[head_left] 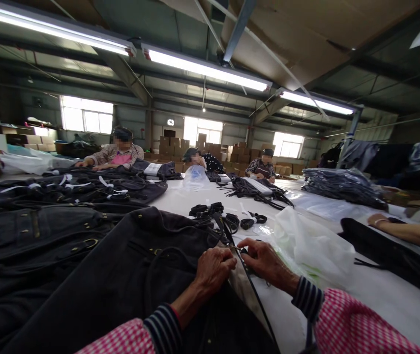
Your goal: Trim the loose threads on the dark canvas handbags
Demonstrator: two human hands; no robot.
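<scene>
At near centre on the white desk: black fabric bag with pale lining. Gripped at the edge by the left hand; met there by the bent-fingered right hand, grip impossible to tell. Judged mid-work at this edge; completed share not determinable. Set apart farther off: coiled black straps.

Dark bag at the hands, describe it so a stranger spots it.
Start at the white table. Nearest, beneath the left hand, lies the dark bag, its edge at the right hand. Unlike the bags alongside, it shows a pale lining.
</scene>
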